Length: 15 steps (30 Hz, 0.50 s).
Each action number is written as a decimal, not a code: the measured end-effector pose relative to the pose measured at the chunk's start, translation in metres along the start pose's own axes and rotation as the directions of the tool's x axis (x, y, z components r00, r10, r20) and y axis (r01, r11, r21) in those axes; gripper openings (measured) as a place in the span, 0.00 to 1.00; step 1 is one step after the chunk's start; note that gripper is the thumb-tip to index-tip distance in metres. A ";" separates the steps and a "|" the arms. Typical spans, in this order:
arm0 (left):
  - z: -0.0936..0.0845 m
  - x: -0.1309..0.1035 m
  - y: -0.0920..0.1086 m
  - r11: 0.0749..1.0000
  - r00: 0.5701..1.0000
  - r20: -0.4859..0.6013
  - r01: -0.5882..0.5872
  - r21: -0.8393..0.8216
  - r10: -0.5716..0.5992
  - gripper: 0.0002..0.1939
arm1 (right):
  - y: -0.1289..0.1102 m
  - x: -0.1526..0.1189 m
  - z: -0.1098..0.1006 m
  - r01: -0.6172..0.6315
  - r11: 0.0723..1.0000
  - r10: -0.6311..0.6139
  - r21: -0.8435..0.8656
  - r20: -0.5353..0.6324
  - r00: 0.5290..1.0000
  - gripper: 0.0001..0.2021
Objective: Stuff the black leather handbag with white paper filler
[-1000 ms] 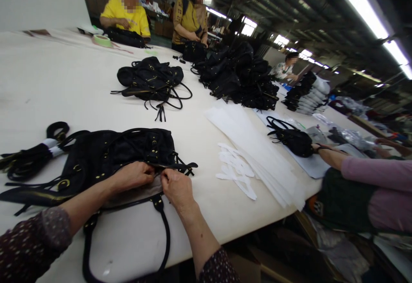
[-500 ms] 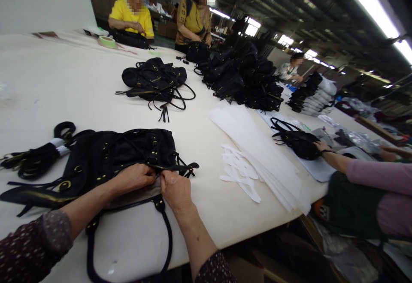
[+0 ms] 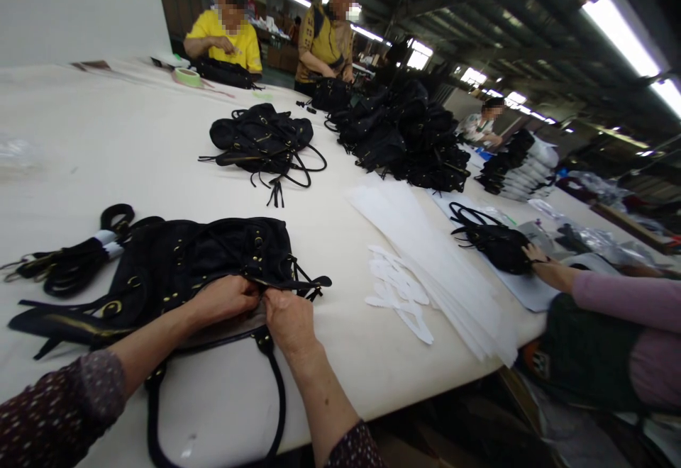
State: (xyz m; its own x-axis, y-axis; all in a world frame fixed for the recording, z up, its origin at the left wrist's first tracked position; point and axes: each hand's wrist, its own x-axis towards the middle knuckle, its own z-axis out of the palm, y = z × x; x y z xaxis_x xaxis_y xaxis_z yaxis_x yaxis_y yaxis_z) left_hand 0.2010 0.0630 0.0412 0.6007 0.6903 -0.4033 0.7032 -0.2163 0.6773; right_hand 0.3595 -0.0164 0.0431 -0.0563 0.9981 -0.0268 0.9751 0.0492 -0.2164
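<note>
A black handbag with gold-coloured studs lies on its side in front of me, its mouth towards me and a grey lining showing. At the zipped opening, my left hand has its fingers curled over the edge, with the tips partly hidden inside. Close beside it, my right hand pinches the same edge near the zip end. The bag's handle loops towards the table's front edge. Bundled black straps with white bands lie at the bag's far left.
Another black handbag lies farther back, before a large pile of bags. White sheets and cut white strips are to the right. A co-worker's hand touches a black bag. Green tape sits at the back.
The view has shifted slightly, so everything appears a little lower and to the right. My hands keep nearly the same position at the bag's opening.
</note>
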 end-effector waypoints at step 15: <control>0.001 -0.007 0.000 0.992 0.998 -0.065 -0.009 0.125 0.017 0.12 | -0.005 0.004 -0.002 0.088 0.996 -0.088 -0.003 -0.003 0.996 0.16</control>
State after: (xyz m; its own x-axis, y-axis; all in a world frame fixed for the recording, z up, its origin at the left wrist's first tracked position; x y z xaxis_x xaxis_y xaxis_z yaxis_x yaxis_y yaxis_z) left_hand 0.1970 0.0576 0.0433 0.5869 0.7297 -0.3508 0.7398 -0.3074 0.5985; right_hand 0.3553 -0.0128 0.0457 -0.1413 0.9900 -0.0050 0.9670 0.1369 -0.2149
